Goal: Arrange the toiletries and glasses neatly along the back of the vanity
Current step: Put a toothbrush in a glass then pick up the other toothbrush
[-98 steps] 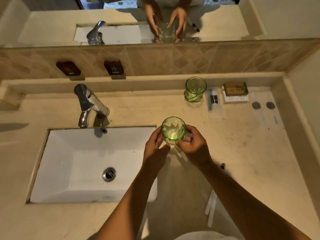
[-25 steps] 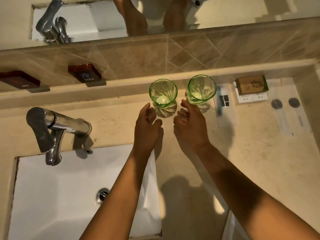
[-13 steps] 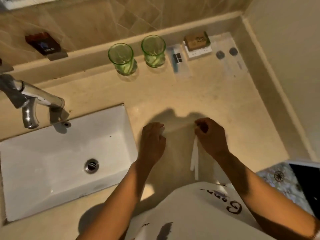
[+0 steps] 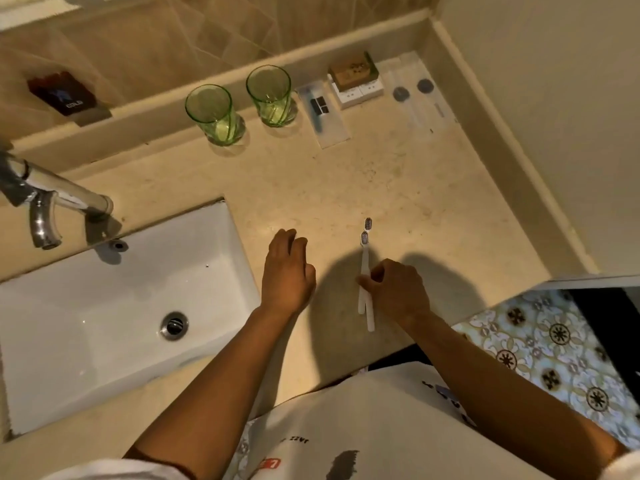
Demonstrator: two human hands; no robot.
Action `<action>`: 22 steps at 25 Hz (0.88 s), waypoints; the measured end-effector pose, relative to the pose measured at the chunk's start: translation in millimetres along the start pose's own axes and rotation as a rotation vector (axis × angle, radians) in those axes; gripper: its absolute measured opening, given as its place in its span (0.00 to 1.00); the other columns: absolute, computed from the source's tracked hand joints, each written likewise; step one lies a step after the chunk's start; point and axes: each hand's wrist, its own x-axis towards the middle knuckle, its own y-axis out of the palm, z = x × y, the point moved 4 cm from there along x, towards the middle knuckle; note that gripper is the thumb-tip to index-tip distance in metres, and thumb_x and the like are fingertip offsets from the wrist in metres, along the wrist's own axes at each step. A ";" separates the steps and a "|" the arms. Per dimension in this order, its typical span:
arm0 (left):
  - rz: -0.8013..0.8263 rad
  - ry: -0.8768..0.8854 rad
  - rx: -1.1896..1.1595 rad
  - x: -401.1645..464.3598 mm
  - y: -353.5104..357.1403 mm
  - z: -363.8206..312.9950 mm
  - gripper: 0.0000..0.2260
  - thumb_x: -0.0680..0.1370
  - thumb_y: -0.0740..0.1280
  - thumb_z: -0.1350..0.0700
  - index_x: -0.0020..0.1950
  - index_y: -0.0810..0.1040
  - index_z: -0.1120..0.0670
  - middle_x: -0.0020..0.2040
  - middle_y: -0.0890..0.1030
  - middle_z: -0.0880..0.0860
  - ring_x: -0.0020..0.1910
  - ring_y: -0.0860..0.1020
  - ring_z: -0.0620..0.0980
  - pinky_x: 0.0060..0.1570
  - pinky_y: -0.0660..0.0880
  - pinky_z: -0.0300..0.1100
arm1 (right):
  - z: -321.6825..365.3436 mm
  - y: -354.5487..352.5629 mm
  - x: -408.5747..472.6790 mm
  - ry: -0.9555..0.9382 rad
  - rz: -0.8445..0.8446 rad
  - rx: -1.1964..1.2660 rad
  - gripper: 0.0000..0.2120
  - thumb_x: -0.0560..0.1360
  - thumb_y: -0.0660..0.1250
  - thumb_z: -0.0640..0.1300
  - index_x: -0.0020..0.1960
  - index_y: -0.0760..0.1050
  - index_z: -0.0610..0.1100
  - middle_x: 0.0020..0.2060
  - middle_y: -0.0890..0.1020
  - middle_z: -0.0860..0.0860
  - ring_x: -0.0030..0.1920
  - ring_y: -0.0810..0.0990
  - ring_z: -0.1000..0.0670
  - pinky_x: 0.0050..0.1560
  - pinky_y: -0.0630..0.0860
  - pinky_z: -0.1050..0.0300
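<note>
Two green glasses stand upright side by side at the back of the vanity, the left glass [image 4: 214, 116] and the right glass [image 4: 272, 97]. Beside them lie a flat clear packet [image 4: 323, 114], a small brown box on white packs [image 4: 355, 77] and a clear sachet pack with two dark discs [image 4: 419, 95]. My right hand [image 4: 398, 291] grips two white toothbrushes [image 4: 364, 268] around the middle of their handles, heads pointing toward the back. My left hand [image 4: 287, 275] hovers over the counter with fingers loosely curled, holding nothing.
A white sink [image 4: 114, 306] with a chrome tap [image 4: 45, 202] fills the left. A dark COLD sign [image 4: 64, 93] sits on the tiled wall. The side wall [image 4: 540, 116] closes the counter's right. Patterned floor [image 4: 540, 341] shows at the lower right.
My right hand has lifted the two toothbrushes so their heads now show, pointing toward the back. My left hand has moved slightly forward and holds nothing.
</note>
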 end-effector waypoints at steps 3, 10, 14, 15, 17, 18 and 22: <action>-0.004 0.031 0.028 -2.7 -2.2 -2.1 0.18 0.72 0.67 0.65 0.61 0.76 0.65 0.67 0.73 0.65 0.66 0.72 0.65 0.65 0.71 0.56 | 1.5 0.0 6.7 -0.022 0.023 0.027 0.12 0.76 0.70 0.57 0.40 0.77 0.50 0.31 0.78 0.57 0.30 0.75 0.60 0.30 0.64 0.68; -0.164 -0.164 0.181 27.9 -23.0 2.9 0.24 0.76 0.66 0.60 0.71 0.70 0.64 0.73 0.68 0.66 0.72 0.67 0.66 0.71 0.64 0.60 | 31.8 -37.1 48.5 -0.240 0.028 0.168 0.08 0.77 0.69 0.51 0.42 0.79 0.47 0.33 0.80 0.57 0.33 0.77 0.60 0.32 0.67 0.74; -0.245 -0.286 0.259 76.2 -38.0 19.3 0.25 0.79 0.62 0.54 0.75 0.66 0.63 0.76 0.65 0.65 0.77 0.60 0.64 0.76 0.57 0.60 | 99.4 -79.5 97.0 -0.473 -0.038 0.262 0.03 0.75 0.71 0.44 0.44 0.82 0.45 0.37 0.84 0.52 0.37 0.82 0.51 0.39 0.78 0.60; -0.243 -0.327 0.261 90.8 -39.3 24.4 0.26 0.80 0.61 0.52 0.75 0.66 0.63 0.77 0.64 0.65 0.78 0.59 0.64 0.76 0.56 0.60 | 116.8 -87.6 110.9 -0.433 0.041 0.390 0.04 0.76 0.70 0.46 0.47 0.82 0.46 0.37 0.83 0.54 0.38 0.81 0.52 0.41 0.77 0.59; -0.262 -0.374 0.254 112.3 -37.1 32.4 0.27 0.80 0.60 0.49 0.75 0.66 0.63 0.77 0.64 0.66 0.78 0.59 0.64 0.77 0.55 0.60 | 153.5 -103.9 136.5 -0.486 0.100 0.526 0.07 0.78 0.68 0.50 0.50 0.81 0.48 0.37 0.82 0.55 0.39 0.80 0.54 0.41 0.77 0.60; -0.294 -0.378 0.251 118.6 -35.0 36.0 0.27 0.80 0.60 0.49 0.75 0.67 0.63 0.77 0.64 0.66 0.77 0.60 0.64 0.77 0.55 0.60 | 172.6 -113.1 148.4 -0.531 0.093 0.539 0.07 0.78 0.68 0.51 0.50 0.81 0.48 0.37 0.82 0.54 0.39 0.81 0.55 0.41 0.79 0.61; -0.391 -0.381 0.222 123.2 -30.1 48.0 0.27 0.78 0.59 0.47 0.74 0.69 0.60 0.77 0.66 0.61 0.79 0.59 0.59 0.78 0.55 0.57 | 229.4 -144.8 189.9 -0.607 0.054 0.696 0.03 0.77 0.71 0.47 0.46 0.82 0.47 0.37 0.85 0.48 0.37 0.84 0.51 0.38 0.79 0.62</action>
